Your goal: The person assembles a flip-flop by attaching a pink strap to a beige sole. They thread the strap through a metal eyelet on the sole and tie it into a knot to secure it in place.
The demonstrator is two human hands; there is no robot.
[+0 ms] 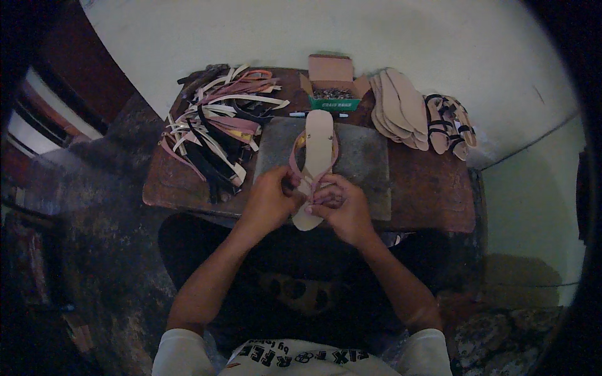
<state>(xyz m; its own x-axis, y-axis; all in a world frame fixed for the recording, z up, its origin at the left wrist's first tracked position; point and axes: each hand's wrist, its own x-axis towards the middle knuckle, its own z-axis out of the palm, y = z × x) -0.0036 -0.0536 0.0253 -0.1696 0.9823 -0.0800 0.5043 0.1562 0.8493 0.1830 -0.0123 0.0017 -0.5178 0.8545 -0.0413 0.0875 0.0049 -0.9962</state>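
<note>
A beige sandal sole (320, 139) lies lengthwise before me on a grey slab, one end toward the wall and the other toward me. A pink strap (335, 150) loops along both its sides, with dark spots where it meets the far part of the sole. My left hand (276, 199) is closed at the strap's left side, fingertips over the near half of the sole. From the right, my right hand (343, 205) pinches the strap's other side. Both sets of fingertips almost meet above the sole, partly hiding the strap ends.
The grey slab (367, 169) rests on a brown wooden table (433, 197). Loose straps (216, 128) are heaped at left. Behind the slab stand a green open box (334, 102) of small metal pieces and a pen (343, 115). Stacked soles (398, 109) and black-strapped sandals (446, 125) sit at right.
</note>
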